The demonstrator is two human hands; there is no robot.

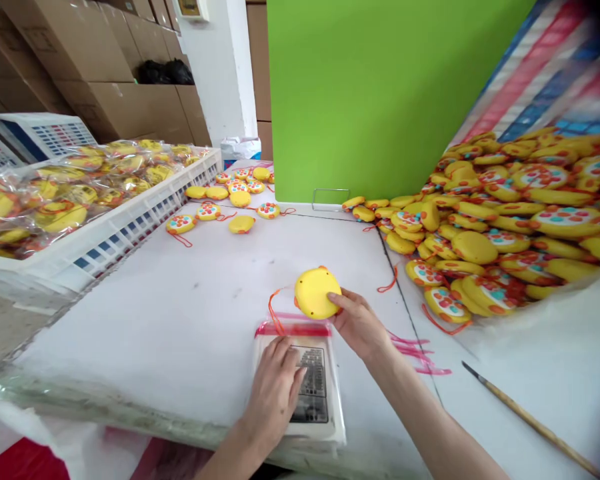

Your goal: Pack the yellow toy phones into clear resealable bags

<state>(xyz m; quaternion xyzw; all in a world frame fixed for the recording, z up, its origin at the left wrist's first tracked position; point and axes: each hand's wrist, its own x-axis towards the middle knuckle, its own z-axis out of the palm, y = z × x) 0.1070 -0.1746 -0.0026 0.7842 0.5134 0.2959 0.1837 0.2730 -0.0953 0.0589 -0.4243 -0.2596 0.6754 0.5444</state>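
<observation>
My right hand (357,323) grips a round yellow toy (315,293) with an orange cord, holding it just above the red-sealed top of a stack of clear plastic bags (325,407). My left hand (275,393) lies on the stack with its fingers pressed flat on the top bag, next to a printed label. The toy's plain yellow back faces up.
A large heap of the same yellow toys (500,220) lies at the right against a green board (375,93). A few loose toys (230,200) sit at the table's far side. A white crate of bagged toys (80,200) stands at the left. A thin stick (530,420) lies at the right front.
</observation>
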